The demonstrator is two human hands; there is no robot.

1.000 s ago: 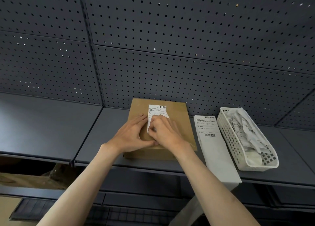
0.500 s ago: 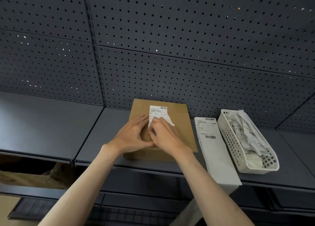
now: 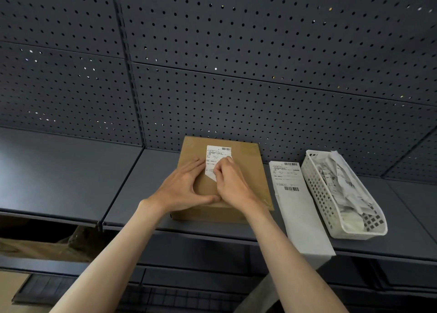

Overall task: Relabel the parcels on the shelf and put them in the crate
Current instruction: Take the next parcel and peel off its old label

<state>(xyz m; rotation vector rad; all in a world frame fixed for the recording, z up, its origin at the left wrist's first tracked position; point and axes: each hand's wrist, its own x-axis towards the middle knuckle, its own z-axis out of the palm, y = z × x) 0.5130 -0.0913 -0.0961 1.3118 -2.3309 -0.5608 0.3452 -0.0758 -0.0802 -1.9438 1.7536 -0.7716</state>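
A flat brown cardboard parcel lies on the dark grey shelf, against the pegboard back. A white printed label sits on its top, with the lower right corner lifted off the cardboard. My right hand pinches that lifted corner between thumb and fingers. My left hand lies flat on the parcel's left half, fingers straight beside the label, thumb along the near edge.
Right of the parcel a white strip of labels runs over the shelf's front edge. A white plastic basket of crumpled label paper stands further right. Below the shelf are a dark grid panel and brown cardboard.
My right hand has peeled more of the label's lower right corner up from the parcel. The left hand stays pressed in place.
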